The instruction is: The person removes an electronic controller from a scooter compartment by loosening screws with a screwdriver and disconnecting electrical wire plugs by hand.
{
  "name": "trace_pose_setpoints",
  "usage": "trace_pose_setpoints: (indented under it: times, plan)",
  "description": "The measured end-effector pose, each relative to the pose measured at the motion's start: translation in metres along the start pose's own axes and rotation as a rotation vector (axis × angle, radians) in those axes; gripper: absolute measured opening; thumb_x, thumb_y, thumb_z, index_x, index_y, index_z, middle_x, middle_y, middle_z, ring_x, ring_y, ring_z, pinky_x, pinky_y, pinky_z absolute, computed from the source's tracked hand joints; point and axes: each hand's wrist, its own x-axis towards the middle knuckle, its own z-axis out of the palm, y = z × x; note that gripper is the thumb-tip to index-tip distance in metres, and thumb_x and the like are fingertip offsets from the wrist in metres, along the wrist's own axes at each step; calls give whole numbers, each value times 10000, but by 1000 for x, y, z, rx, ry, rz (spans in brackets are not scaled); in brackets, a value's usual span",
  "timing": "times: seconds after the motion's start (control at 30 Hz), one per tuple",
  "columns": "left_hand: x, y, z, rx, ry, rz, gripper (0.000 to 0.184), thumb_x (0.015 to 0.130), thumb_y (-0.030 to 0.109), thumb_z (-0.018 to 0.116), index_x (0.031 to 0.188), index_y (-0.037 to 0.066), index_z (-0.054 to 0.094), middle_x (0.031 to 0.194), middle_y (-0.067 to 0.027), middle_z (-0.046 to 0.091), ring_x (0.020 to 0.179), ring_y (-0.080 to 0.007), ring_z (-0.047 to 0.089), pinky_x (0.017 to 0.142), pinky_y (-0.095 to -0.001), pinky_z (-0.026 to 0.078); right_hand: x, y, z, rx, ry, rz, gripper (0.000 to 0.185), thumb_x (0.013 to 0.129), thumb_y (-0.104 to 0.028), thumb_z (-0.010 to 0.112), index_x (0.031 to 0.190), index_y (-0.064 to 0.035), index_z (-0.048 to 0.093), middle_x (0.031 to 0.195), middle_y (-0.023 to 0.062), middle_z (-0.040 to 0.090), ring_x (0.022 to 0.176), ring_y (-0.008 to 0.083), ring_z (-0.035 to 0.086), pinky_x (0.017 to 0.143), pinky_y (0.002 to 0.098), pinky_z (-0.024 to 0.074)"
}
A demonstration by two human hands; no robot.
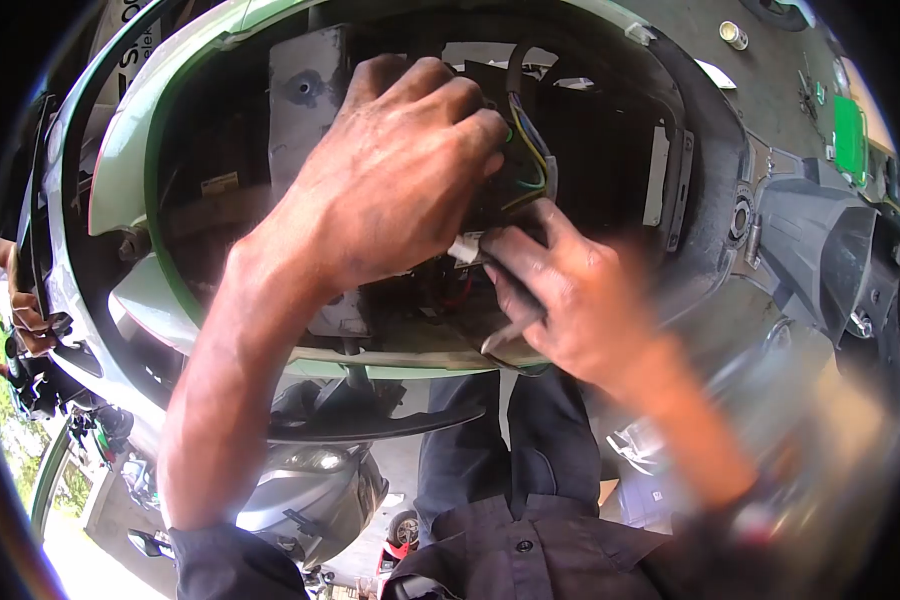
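Observation:
Over the open body cavity of a green scooter (130, 190), my left hand (400, 170) is curled, fingers pointing down into the opening. Its fingertips are hidden, so I cannot tell what they hold. A bundle of coloured wires (542, 160), including yellow-green ones, runs just right of those fingers. Lower right, my right hand (580, 300) is closed around a dark slim piece with a pale end (465, 249), which points toward my left wrist. A grey flat strip (512, 334) sticks out below its fingers. Motion smears the right forearm.
A grey metal box (305, 110) sits inside the cavity at left. The grey seat hinge part (830, 240) extends right. A silver scooter (310, 500) stands below left. A green object (850, 140) and a can (733, 36) are on the floor. Another person's hand (32, 325) shows at far left.

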Motion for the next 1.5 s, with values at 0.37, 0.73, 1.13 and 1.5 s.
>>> trace_pose_setpoints:
  times: [0.37, 0.73, 1.13, 1.5]
  plan:
    - [-28, 50, -7, -1114, -433, -442, 733, 924, 588, 646, 1246, -61, 537, 1061, -220, 676, 1056, -261, 647, 930, -389, 499, -20, -6, -33, 158, 160, -100, 393, 779, 82, 655, 1160, -7, 624, 1104, 132, 603, 873, 255, 668, 718, 348, 571]
    - [-34, 80, 12, -1542, -74, -952, 272, 969, 287, 700, 914, 34, 616, 768, 24, 607, 684, -37, 534, 603, -201, 416, -13, -8, -41, 582, 79, 534, 251, 968, -34, 600, 1200, 25, 525, 910, 89, 613, 686, 77, 580, 567, 240, 473]
    - [-25, 62, -23, -1158, 376, -720, 212, 995, 255, 649, 1021, 45, 657, 825, 12, 652, 691, -40, 579, 618, -197, 442, 16, 95, -8, 1706, 149, 1179, 287, 962, -374, 683, 1041, -117, 583, 773, 26, 530, 537, 74, 445, 426, 204, 318]
    - [-40, 46, -19, -1063, 425, -714, 201, 1008, 215, 622, 1057, 26, 666, 826, -11, 657, 688, -64, 585, 624, -213, 452, 43, 92, -32, 1280, 555, 767, 158, 924, -117, 661, 1049, -24, 631, 898, 93, 647, 614, 126, 564, 498, 262, 416]
